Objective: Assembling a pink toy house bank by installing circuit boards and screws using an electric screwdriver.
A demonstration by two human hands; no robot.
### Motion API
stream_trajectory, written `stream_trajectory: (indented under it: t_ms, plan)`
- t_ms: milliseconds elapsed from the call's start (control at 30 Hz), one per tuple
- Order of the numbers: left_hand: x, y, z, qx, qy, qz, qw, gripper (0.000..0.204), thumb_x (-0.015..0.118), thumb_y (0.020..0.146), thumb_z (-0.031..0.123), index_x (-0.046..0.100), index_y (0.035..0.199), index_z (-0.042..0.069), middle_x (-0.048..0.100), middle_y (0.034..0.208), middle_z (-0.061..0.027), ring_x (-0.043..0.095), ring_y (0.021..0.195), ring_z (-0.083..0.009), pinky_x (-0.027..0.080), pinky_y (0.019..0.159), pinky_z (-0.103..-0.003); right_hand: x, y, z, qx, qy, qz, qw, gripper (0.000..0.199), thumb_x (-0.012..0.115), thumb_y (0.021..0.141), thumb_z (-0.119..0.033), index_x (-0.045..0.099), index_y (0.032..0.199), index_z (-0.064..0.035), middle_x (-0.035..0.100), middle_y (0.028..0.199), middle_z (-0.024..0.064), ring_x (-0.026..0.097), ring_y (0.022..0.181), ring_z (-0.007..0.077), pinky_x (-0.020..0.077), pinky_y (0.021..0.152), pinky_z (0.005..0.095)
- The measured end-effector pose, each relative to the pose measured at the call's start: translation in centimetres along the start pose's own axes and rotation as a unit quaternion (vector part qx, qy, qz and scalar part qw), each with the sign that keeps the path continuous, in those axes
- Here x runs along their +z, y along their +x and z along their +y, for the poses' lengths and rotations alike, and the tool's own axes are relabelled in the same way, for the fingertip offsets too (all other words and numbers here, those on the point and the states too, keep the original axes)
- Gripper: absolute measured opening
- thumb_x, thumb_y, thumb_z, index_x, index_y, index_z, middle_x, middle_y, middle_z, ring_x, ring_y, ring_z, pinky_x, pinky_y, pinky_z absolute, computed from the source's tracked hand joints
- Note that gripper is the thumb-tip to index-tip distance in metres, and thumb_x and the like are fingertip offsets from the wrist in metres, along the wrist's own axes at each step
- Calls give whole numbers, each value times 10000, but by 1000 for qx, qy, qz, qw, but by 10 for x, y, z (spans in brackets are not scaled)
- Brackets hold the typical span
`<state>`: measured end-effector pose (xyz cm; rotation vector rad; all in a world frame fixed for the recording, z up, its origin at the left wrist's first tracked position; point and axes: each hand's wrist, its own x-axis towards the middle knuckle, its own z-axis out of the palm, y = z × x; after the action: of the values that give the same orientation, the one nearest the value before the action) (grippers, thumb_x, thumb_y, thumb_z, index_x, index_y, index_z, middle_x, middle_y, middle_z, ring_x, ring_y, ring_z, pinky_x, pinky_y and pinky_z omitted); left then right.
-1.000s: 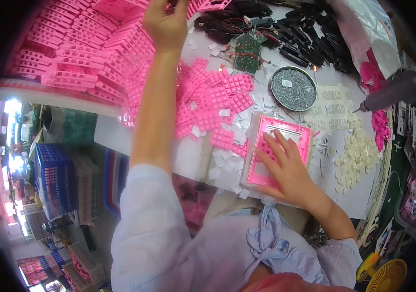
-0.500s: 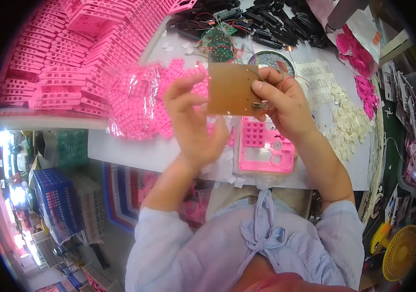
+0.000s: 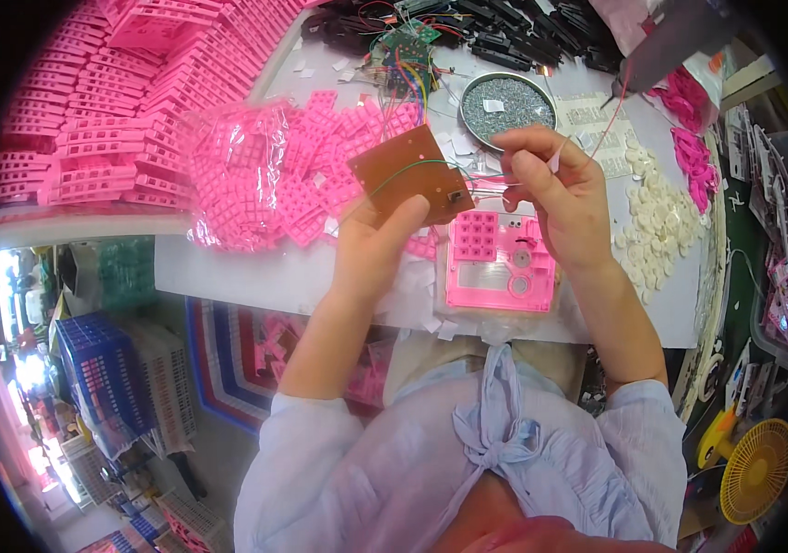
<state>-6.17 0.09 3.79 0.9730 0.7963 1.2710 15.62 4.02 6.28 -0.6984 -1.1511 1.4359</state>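
My left hand [image 3: 373,241] grips a brown circuit board [image 3: 405,166] by its lower edge, the thumb on its face. Several thin wires run off the board, and a small black part sits at its lower right corner. With thumb and fingers pinched together, my right hand [image 3: 567,203] holds the wires [image 3: 488,189] just right of the board. Below the hands lies a pink plastic housing [image 3: 495,297] with a block of pink square keys [image 3: 475,236] set in it.
A round tin [image 3: 462,112] of small metal screws stands behind my hands. Pink keypads [image 3: 325,157] are heaped to the left, white round pieces [image 3: 659,226] to the right. Black parts [image 3: 514,37] and green boards [image 3: 408,60] lie at the back. A dark tool [image 3: 661,60] hangs at upper right.
The board has passed from my right hand to my left and is tilted now. My left hand has closed on it. My right hand has moved off to the wires.
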Motion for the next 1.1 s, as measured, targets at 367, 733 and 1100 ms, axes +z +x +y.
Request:
stream_trajectory:
  t_ms: [367,733,1100]
  plan:
    - [17,-1,-8,8,-76,31,997,303,586,994,123,599,1275,11,681,1184,-165,692,1040,-284,592,844,-423,6,-19,7,-250,-194,32,948,149,769,849,6,679,967,-4,627,859,41,559,705,81,417,556,220]
    - [32,1,-6,-4,-200,22,980,454,604,938,209,535,1315,-34,645,1240,-228,671,1091,-330,619,796,-388,19,-51,21,-68,-10,96,993,129,725,875,13,646,971,-20,638,840,45,577,663,90,444,540,203]
    - [7,2,-1,37,-70,-28,996,489,670,928,286,568,1258,-61,662,1141,-277,665,732,-203,497,485,-255,-2,-23,27,223,317,-49,921,375,673,950,-134,587,1301,-34,563,746,-18,460,548,48,347,478,192]
